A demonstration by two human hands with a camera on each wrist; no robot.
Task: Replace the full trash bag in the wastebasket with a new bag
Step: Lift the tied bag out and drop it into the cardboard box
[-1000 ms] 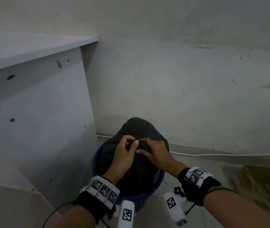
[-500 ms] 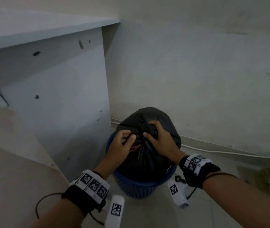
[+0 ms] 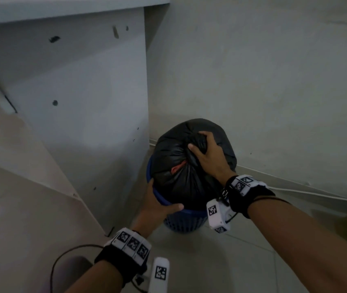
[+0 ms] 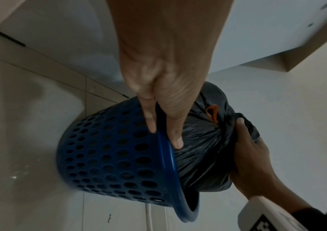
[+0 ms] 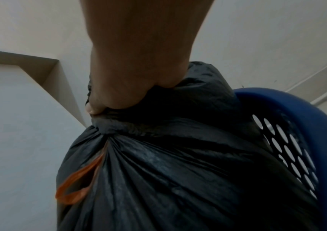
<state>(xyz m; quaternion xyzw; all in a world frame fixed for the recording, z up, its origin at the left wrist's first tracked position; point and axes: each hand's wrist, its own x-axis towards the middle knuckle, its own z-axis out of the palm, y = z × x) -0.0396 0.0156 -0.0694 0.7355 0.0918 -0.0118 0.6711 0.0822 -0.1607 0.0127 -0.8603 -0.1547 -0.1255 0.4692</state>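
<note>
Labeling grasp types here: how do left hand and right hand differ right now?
Left hand grips the blue wastebasket at its rim, thumb inside against the bag; right hand clenches the black trash bag at its gathered neck. Left hand sits low at the basket's edge; right hand sits on top of the bag. Left fingers lie fairly straight along the wall; right fingers are fisted. Both wear marker wristbands.

the trash bag [image 3: 176, 182] is showing glossy black, with an orange loop [image 5: 73, 186] peeking from its gathered folds below the knot. the wastebasket [image 4: 107, 157] around the bag is showing deep blue, its wall patterned with rows of round holes. the wrist bands [image 3: 130, 244] nearest the wastebasket are showing black, carrying white tiles with black square codes. the wall [image 3: 274, 92] behind the wastebasket is looking off-white.
</note>
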